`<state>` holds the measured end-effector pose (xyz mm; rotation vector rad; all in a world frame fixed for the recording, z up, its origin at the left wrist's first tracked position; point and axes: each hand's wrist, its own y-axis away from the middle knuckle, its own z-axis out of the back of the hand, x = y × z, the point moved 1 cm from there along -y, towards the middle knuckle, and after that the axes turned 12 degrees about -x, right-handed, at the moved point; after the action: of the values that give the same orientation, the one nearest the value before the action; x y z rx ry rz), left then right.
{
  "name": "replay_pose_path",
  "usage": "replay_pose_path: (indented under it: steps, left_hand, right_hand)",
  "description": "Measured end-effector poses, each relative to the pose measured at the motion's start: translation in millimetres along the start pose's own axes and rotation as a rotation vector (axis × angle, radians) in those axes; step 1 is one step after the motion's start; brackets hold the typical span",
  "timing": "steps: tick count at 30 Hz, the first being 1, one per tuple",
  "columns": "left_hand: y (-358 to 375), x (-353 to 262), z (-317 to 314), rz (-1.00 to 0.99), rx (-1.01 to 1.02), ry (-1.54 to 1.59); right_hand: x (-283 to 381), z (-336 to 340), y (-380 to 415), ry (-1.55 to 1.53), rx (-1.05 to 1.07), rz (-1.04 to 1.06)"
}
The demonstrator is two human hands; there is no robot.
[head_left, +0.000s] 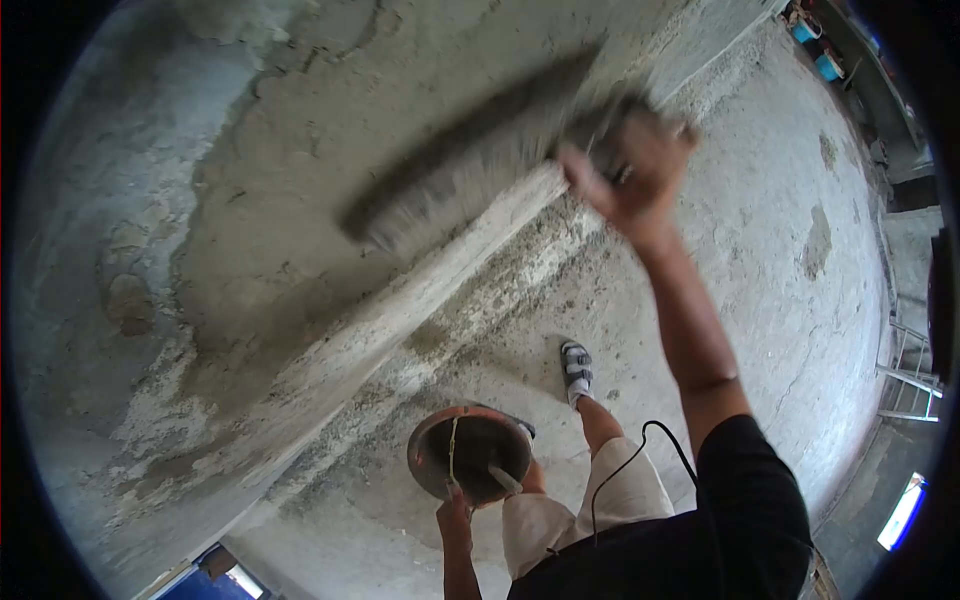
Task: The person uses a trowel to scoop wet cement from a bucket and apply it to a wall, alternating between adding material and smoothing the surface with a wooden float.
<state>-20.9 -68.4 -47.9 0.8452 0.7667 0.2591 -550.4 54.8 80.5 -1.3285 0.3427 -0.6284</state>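
My right hand (645,175) grips a long, flat trowel (470,150), both blurred by motion. The trowel lies along the wall's wet grey plaster (290,170), close above the pale ledge at the wall's lower edge. Lower in the view, my left hand (455,515) is closed on the rim or cord of a round bucket (418,455). A yellowish cord runs across the bucket's mouth, and a tool handle (505,479) sticks out of it. What fills the bucket is dark and hard to make out.
The concrete floor (760,230) has rough mortar crumbs along the wall base. My sandalled foot (576,362) stands near it. Blue buckets (828,67) are at the upper right, a ladder (910,380) at the right edge. A black cable (625,462) hangs by my shorts.
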Motion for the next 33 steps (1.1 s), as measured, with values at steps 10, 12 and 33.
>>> replay_pose_path:
  steps: [10,12,33]
  left_hand:
    - [7.8,7.6,-22.0,0.014,0.040,-0.044]
    - [4.2,8.0,-26.8,0.003,0.028,-0.036]
    - [0.1,13.7,-38.3,-0.038,0.089,-0.168]
  right_hand:
    - [25.0,-60.6,53.5,-0.116,0.003,0.083]
    - [36.1,-75.8,140.5,-0.081,0.122,0.004]
    - [90.2,-59.5,16.3,-0.188,-0.185,0.006]
